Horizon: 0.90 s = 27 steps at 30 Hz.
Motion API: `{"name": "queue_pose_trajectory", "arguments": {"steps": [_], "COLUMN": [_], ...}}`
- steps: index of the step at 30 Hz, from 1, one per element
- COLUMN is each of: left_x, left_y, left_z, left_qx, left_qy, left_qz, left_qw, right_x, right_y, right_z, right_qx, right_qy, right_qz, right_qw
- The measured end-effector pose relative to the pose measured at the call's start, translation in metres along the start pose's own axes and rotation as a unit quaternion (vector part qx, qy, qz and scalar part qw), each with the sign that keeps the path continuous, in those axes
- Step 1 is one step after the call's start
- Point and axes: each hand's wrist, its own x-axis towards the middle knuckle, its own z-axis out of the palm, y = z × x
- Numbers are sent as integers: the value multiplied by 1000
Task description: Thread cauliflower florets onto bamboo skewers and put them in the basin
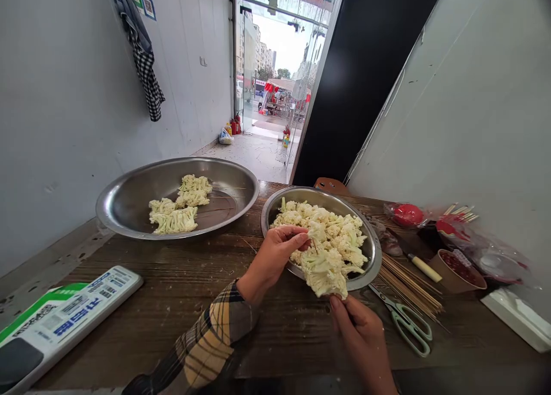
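Wide basin: stood at ten o'clock.
Left hand: pinched a small floret above a thin stick.
Cauliflower piece: hung over the bowl's near rim; gentle, straight pressure likely suited it.
Right hand: pinched its lower edge.
Scissors: lay at four o'clock, perhaps crowding that hand.

Passable left of the left hand over wooden tabletop; blocked ahead by the floret-filled steel basin, right of the right hand by scissors and bamboo skewers.
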Motion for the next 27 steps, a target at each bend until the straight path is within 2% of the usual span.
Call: {"name": "queue_pose_trajectory", "arguments": {"steps": [5, 11, 21, 27], "left_x": [-4, -5, -9, -9], "left_y": [5, -2, 7, 8], "left_z": [0, -5, -5, -6], "left_qx": [-11, -24, 119, 164], "left_qy": [-14, -9, 15, -11], "left_qz": [0, 19, 42, 46], "left_qw": [1000, 999, 992, 985], "right_x": [-4, -4, -2, 0], "right_y": [-6, -7, -1, 0], "right_z": [-2, -3, -14, -21], "right_qx": [-34, -39, -104, -120], "right_qy": [19, 8, -5, -16], "right_qz": [-1, 1, -61, -87], "right_qw": [999, 999, 993, 989]}}
